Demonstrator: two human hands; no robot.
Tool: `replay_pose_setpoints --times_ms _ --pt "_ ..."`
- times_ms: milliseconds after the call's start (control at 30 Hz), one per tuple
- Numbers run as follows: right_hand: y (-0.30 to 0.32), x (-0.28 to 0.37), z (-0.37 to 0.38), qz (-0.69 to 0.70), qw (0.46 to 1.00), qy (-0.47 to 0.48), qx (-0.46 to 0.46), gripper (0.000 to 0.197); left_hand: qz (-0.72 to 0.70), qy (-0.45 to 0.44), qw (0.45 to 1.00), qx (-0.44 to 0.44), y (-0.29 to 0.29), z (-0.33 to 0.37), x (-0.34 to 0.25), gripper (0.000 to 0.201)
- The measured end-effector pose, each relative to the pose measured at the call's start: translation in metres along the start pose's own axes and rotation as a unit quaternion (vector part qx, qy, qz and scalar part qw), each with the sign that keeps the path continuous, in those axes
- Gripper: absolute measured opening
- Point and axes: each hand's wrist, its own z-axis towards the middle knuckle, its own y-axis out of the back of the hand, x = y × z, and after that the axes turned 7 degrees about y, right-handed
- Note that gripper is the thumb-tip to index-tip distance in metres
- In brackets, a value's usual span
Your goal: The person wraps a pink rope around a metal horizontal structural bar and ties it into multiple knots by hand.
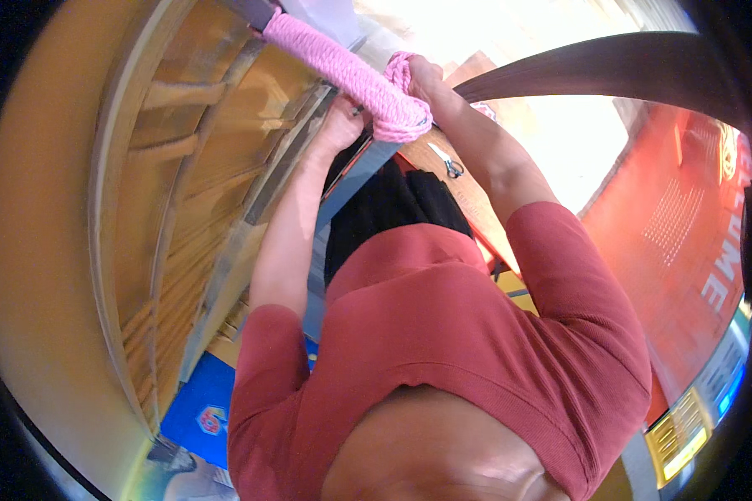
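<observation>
Pink rope [334, 63] is wound in close turns around a long bar that slants from the upper left to the middle. At the near end of the wrapping, my right hand [427, 78] is closed on a loose loop of the same rope. My left hand [341, 127] is curled against the left side of the wrapped bar, beside its lower end. Its fingertips are partly hidden by the bar, and what they hold cannot be made out. Below the rope, the bare blue-grey part of the bar [355, 175] runs toward my body.
A pair of scissors [452, 166] lies on a wooden board to the right of the bar. A wooden framework [171, 150] rises close on the left. Along the right side spreads a red mat [668, 242] with pale lettering. A blue panel [196, 409] shows at lower left.
</observation>
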Motion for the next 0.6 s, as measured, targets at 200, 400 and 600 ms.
replay_pose_setpoints --times_ms 200,400,600 --pt "0.001 -0.043 0.094 -0.114 0.985 0.008 0.127 0.027 -0.282 -0.031 0.933 0.219 -0.026 0.033 0.016 0.051" --pt "0.004 -0.003 0.015 -0.016 0.966 -0.067 0.249 0.023 0.138 -0.292 0.936 0.141 -0.002 0.041 0.013 0.041" --pt "0.005 -0.001 0.04 0.031 0.882 -0.135 0.45 0.015 0.254 -0.353 0.895 0.101 0.01 0.036 -0.005 0.039"
